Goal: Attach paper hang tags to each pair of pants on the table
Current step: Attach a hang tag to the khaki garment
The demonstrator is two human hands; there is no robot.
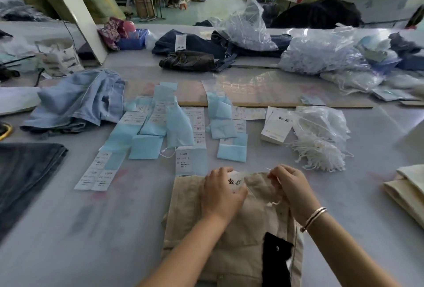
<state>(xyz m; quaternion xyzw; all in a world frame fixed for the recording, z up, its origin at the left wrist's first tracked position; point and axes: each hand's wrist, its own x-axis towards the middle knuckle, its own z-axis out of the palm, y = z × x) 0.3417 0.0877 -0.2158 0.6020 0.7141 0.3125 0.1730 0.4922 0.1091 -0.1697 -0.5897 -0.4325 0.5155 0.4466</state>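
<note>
Beige pants (231,236), near counter (114,218) edge, legs cut off. Left hand (221,191) half-covers hang tag (235,180); right hand (290,185) pinches white string (274,203); knot indistinct.

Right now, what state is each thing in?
Left hand: pressing white hang tag on the waistband.
Right hand: pinching white string.
Beige pants: flat, waistband away from the person.
Tag stack: loose, untouched.
String bundle: spilling from its bag.
Light blue jeans: crumpled.

Pants (231,229) nearest — labels (160,130) behind, string bundle (319,151) right, perhaps jeans (78,100) left.
</note>
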